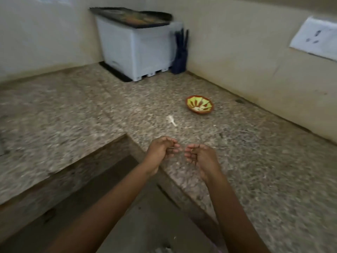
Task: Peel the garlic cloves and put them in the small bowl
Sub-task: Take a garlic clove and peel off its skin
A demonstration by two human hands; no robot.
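The small bowl (199, 105), yellow-green with a red-brown pattern, sits on the speckled stone counter (255, 161) and has a pale bit inside. A white garlic piece (171, 120) lies on the counter between the bowl and my hands. My left hand (160, 152) and my right hand (200, 156) hover over the counter's inner corner. Their palms face each other, the fingers are curled, and the fingertips nearly meet. The blur hides whether anything small is pinched between them.
A white plastic box (136, 52) with a dark patterned tray (133, 16) on top stands in the far corner, with a dark blue object (180, 52) beside it. A wall socket (317, 39) is at the right. The L-shaped counter's edge drops to the floor (118, 207) below my arms.
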